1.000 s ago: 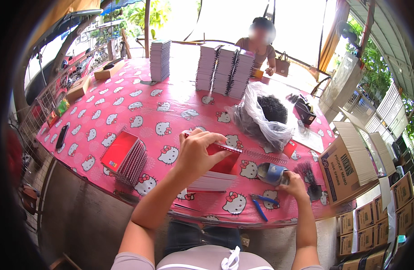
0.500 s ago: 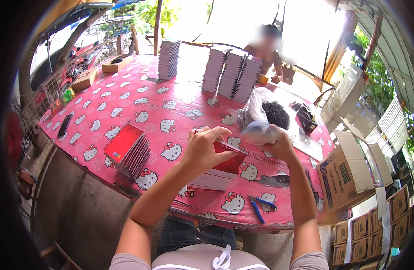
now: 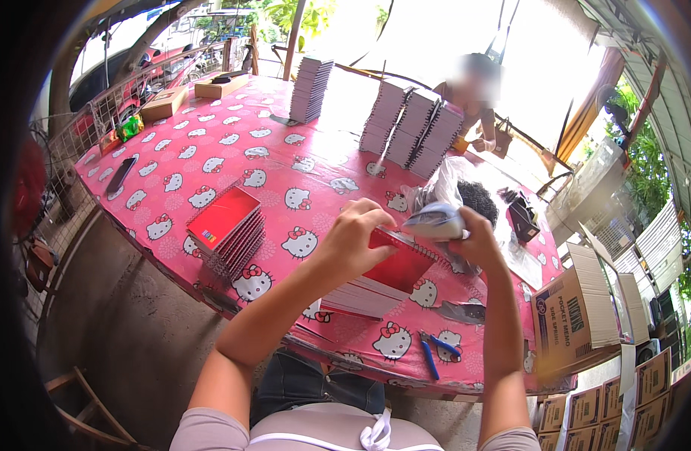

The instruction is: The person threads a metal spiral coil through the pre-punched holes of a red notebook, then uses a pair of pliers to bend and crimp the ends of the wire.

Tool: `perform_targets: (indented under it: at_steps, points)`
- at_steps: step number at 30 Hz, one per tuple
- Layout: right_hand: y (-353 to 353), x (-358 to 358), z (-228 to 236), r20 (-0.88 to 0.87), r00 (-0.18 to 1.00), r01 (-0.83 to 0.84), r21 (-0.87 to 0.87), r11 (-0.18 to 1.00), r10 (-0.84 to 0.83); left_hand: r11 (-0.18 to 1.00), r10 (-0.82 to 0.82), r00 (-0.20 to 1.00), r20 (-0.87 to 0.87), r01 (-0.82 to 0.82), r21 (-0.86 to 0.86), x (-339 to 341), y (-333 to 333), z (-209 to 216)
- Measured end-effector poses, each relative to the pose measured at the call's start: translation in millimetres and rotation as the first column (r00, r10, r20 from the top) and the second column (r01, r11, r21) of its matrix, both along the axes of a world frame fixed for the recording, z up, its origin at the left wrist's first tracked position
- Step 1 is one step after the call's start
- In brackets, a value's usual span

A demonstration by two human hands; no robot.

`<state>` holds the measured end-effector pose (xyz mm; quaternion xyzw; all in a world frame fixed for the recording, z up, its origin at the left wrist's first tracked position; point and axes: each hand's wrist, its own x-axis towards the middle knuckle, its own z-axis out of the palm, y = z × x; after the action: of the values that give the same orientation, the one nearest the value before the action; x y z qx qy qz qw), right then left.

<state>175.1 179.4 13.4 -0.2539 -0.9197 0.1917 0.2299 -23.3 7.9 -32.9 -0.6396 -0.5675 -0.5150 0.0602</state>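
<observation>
My left hand (image 3: 358, 239) pinches the edge of a red-covered notebook (image 3: 407, 264) between thumb and fingers. A spiral wire coil (image 3: 429, 252) runs along the notebook's far edge. In my right hand (image 3: 478, 239) is a rounded grey-white and dark-blue handheld tool (image 3: 434, 222), blurred, held just above the coil; its exact kind I cannot make out. Under the notebook lies a pile of white page blocks (image 3: 359, 298). Blue-handled cutters (image 3: 437, 350) rest near the table's front edge. To the left stands a stack of red spiral notebooks (image 3: 225, 218).
Tall stacks of spiral notebooks (image 3: 411, 126) stand at the back of the pink-covered table (image 3: 232, 161). A plastic bag with black coils (image 3: 477, 201) lies beyond my right hand. An opened cardboard box (image 3: 567, 312) is at the right. Across the table sits another person (image 3: 477, 113).
The tool in my right hand has moved left, over the coil. The coil that trailed out to the right now lies along the notebook's edge. The view has shifted slightly.
</observation>
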Motion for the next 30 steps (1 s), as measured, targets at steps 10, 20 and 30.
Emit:
perform_targets:
  at_steps: [10, 20, 30]
  points:
    - [-2.8, 13.2, -13.1, -0.468, 0.874, -0.367, -0.465, 0.806, 0.128, 0.991, -0.076, 0.871, 0.486, 0.12, -0.061, -5.1, -10.2, -18.6]
    - [22.2, 76.7, -139.5, 0.327, 0.809, 0.429, 0.238, 0.871, -0.488, 0.983, -0.171, 0.873, 0.457, 0.181, 0.022, 0.7, -4.6, -25.1]
    - [-70.5, 19.4, 32.1, -0.323, 0.942, 0.259, 0.521, 0.813, -0.092, 0.971, -0.239, 0.767, 0.596, 0.198, 0.134, 44.6, -4.3, -0.7]
